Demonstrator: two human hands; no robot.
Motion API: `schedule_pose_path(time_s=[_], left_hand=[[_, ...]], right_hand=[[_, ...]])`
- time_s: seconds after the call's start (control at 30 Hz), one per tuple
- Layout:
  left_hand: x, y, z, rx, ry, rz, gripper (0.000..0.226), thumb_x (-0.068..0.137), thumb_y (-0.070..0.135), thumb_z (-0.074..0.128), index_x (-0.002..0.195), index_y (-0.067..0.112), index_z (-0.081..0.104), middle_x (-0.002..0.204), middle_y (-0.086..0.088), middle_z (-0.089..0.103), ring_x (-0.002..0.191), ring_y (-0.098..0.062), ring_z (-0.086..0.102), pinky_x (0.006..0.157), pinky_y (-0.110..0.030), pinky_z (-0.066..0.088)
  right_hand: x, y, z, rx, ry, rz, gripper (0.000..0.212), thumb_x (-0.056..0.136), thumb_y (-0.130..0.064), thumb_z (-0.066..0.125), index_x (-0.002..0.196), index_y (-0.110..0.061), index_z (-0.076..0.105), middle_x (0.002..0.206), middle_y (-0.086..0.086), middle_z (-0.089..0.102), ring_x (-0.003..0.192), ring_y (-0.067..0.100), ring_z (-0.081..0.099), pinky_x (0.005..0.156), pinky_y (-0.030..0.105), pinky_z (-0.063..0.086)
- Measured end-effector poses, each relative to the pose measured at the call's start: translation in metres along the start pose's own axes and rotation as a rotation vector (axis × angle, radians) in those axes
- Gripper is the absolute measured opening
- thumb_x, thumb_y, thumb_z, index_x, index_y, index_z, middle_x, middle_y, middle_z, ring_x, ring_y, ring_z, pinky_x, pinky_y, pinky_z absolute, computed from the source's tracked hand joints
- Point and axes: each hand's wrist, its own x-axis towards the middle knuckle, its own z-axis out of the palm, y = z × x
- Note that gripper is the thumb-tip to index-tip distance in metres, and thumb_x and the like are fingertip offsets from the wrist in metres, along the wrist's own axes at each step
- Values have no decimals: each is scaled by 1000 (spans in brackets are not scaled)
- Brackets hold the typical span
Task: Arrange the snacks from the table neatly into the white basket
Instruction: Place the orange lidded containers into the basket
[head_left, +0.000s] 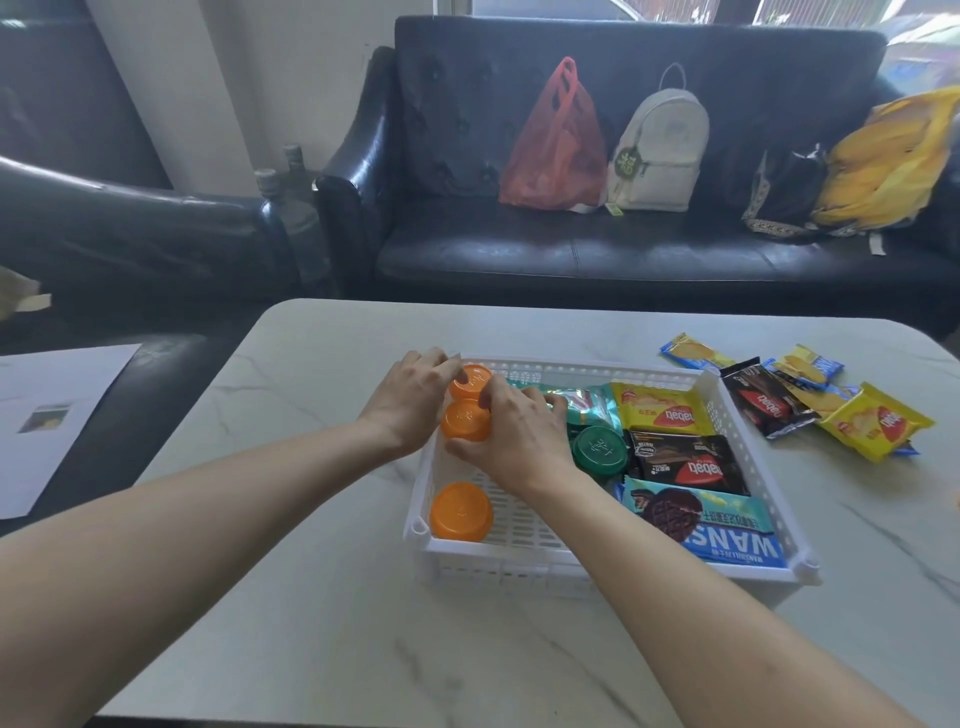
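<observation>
Black sofa (623, 249) — red bag (556, 150), white backpack (662, 150) on it

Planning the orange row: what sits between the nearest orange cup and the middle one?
Nothing: bare basket floor separates the near orange cup from the middle cup, head view.

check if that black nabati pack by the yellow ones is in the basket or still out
Out. The black nabati pack lies on the table, right of the white basket wall.
</observation>
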Motion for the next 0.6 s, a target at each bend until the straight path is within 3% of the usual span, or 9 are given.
schedule_pose_path(time_s=[0.27,0.37,0.5,0.6], left_hand=[[-1,14,-10,-11,17,17,23,98,21,58,120,18,64,122,-3,65,108,-22,57,89,-33,53],[0,25,-14,-11,-4,45,21,96,22,61,116,19,65,118,-2,66,105,-21,56,87,-33,54],[2,36,-22,9,2,56,19,96,20,62,115,19,65,117,-3,66,104,-21,56,86,-33,54],[1,40,-29,25,15,60,19,98,19,59,116,18,65,118,-3,66,106,-22,55,87,-33,53]], right_hand=[[-8,27,-38,-69,23,5,36,89,-56,60,115,-31,61,117,-7,67,114,22,53,103,45,30],[-17,30,-51,-92,-51,16,29,91,-53,60,106,-31,69,104,-6,70,106,21,56,101,43,35],[-39,17,-54,14,-162,-29,24,90,-41,62,85,-20,73,82,-2,72,81,21,66,73,33,54],[-48,3,-52,9,-121,-68,20,88,-34,61,86,-19,73,83,0,70,84,22,63,69,32,52]])
